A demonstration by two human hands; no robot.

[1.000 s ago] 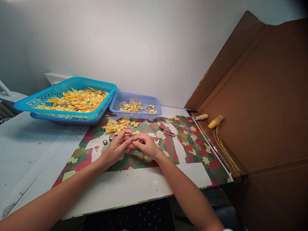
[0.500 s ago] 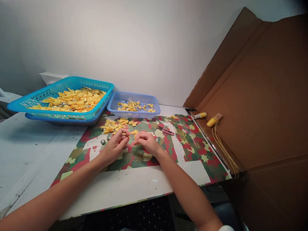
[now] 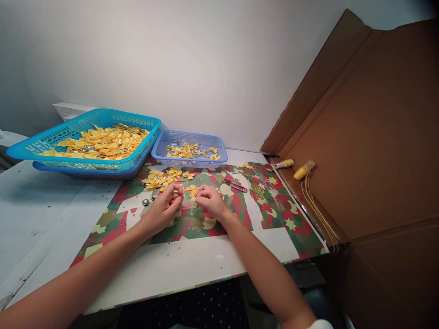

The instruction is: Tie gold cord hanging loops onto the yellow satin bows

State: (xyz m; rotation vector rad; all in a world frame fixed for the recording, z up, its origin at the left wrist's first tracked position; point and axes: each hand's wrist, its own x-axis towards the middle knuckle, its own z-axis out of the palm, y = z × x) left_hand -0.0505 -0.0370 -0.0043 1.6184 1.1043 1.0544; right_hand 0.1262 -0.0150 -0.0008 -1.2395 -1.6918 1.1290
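Observation:
My left hand [image 3: 167, 206] is closed in a pinch above the patterned sheet. What sits between its fingertips is too small to make out. A short way to the right, my right hand [image 3: 211, 203] also pinches with thumb and forefinger, its contents hidden. A faint thin line shows between the two hands. Just behind them lies a yellow ribbon bow [image 3: 190, 188]. More yellow bows [image 3: 156, 179] are heaped beyond my left hand. A silver heart-shaped bead [image 3: 145, 202] rests left of that hand, with another close by. Pink-handled thread snips [image 3: 236, 185] lie beyond my right hand.
A turquoise basket [image 3: 137, 161] full of yellow bows stands at the left, stacked on a blue one. Beside it is a small lilac basket [image 3: 222, 157] with bows. Gold cords [image 3: 317, 212] lie along the right edge by a cardboard wall [image 3: 384, 137].
My right hand has moved slightly to the right, so the gap between my hands is wider. My left hand stays nearly in place, still pinching.

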